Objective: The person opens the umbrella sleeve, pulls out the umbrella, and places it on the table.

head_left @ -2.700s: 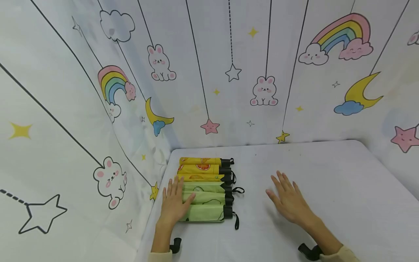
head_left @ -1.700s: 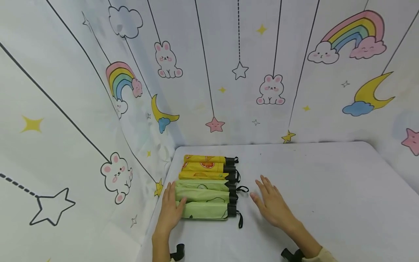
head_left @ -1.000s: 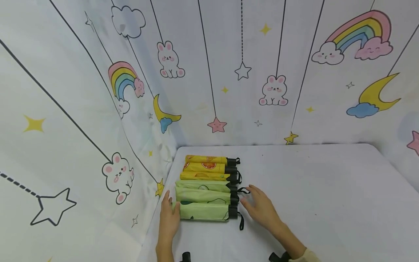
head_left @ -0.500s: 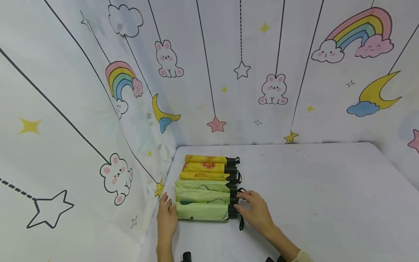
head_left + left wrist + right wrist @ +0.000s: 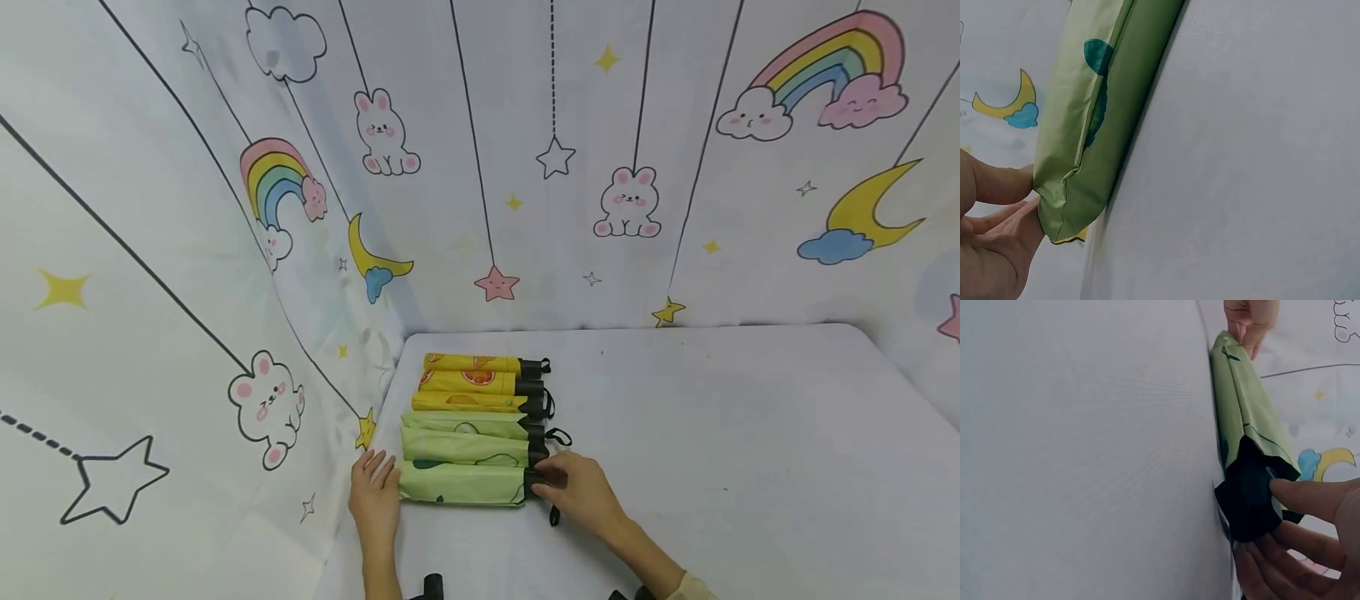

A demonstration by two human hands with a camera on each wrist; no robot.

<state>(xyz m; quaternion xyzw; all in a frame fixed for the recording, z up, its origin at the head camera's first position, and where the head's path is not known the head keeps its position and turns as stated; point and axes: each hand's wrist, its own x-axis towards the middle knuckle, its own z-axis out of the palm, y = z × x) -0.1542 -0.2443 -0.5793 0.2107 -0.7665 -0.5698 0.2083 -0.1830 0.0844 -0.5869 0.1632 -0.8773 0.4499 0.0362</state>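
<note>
Nearest the person lies a light green folding umbrella (image 5: 463,485) in its sleeve, with dark green print and a black handle end. My right hand (image 5: 583,493) grips that handle (image 5: 1250,497) between thumb and fingers; its wrist strap hangs beside them. At the umbrella's left end is my left hand (image 5: 375,496), thumb and fingers pinching the sleeve's tip, as the left wrist view shows this green end (image 5: 1075,200) close up. In the right wrist view the left hand (image 5: 1252,315) appears at the far end.
Behind it lie more green umbrellas (image 5: 465,448) and several yellow umbrellas (image 5: 468,382) with orange prints, side by side, handles to the right. They rest on a white table (image 5: 712,433). A white patterned cloth (image 5: 450,167) stands behind and at the left.
The right hand has come in from the right to the nearest umbrella's handle and taken hold. The left hand has slid off the top of the umbrellas to that umbrella's left end.
</note>
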